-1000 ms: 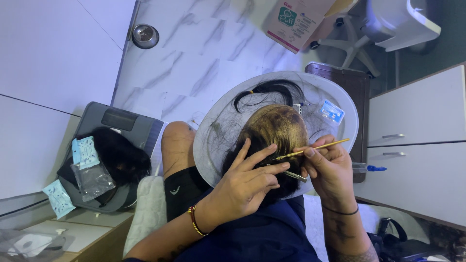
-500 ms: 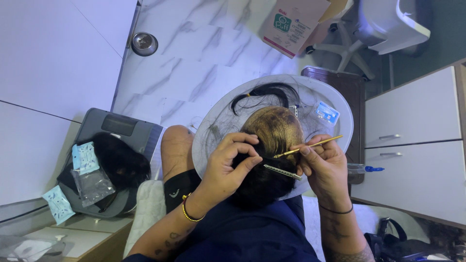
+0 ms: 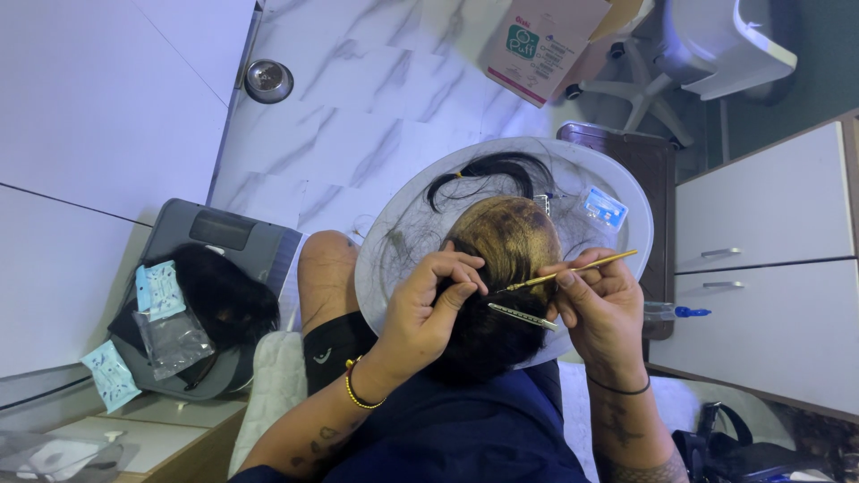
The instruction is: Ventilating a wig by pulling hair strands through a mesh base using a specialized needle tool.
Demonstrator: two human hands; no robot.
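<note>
Right hand [image 3: 601, 309] pinches gold comb [image 3: 573, 268]; left hand [image 3: 428, 309] presses hair [image 3: 501, 268]; metal clip [image 3: 523, 316] between.

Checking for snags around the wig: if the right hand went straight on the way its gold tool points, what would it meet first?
Probably the left hand. The right hand aims its gold tool leftward across the wig hair, and the tip already sits near those fingers, though depth is unclear.

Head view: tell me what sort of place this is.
Probably a hair salon or home hair-work station. The left hand parts the hair of a seated person over a round white tray strewn with loose strands, the right hand holds a thin gold tail comb, and a silver hair clip is pinned in.
</note>
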